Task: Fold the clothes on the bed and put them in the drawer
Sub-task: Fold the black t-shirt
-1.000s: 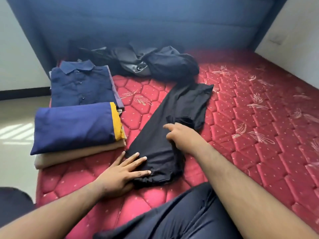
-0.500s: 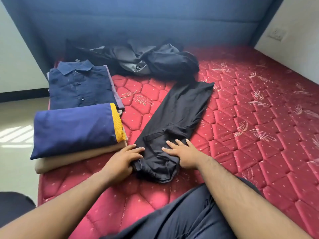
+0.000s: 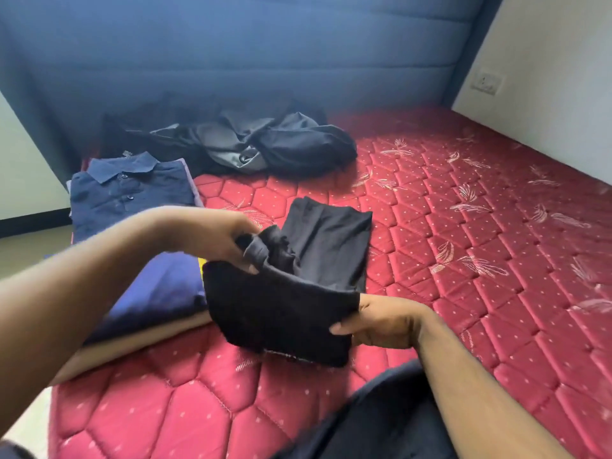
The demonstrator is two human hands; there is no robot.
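A black garment (image 3: 291, 293) lies on the red mattress (image 3: 463, 260), its near end lifted and doubled over toward its far end. My left hand (image 3: 215, 238) pinches the upper left corner of the raised fold. My right hand (image 3: 377, 321) grips the fold's right edge, thumb on top. Folded clothes sit at the left: a navy collared shirt (image 3: 132, 193), then a blue piece with a yellow edge (image 3: 155, 289) on a beige one (image 3: 132, 346). A heap of dark unfolded clothes (image 3: 265, 144) lies by the blue headboard. No drawer is in view.
The padded blue headboard (image 3: 265, 54) closes the far side. A white wall with a socket (image 3: 486, 82) runs along the right. The bed's left edge drops to a pale floor (image 3: 20, 253). My dark-trousered leg (image 3: 381, 422) rests on the mattress in front.
Both hands went from pressing flat on the black garment's near end to gripping it. They have lifted that end and carried it away from me, doubling the garment over.
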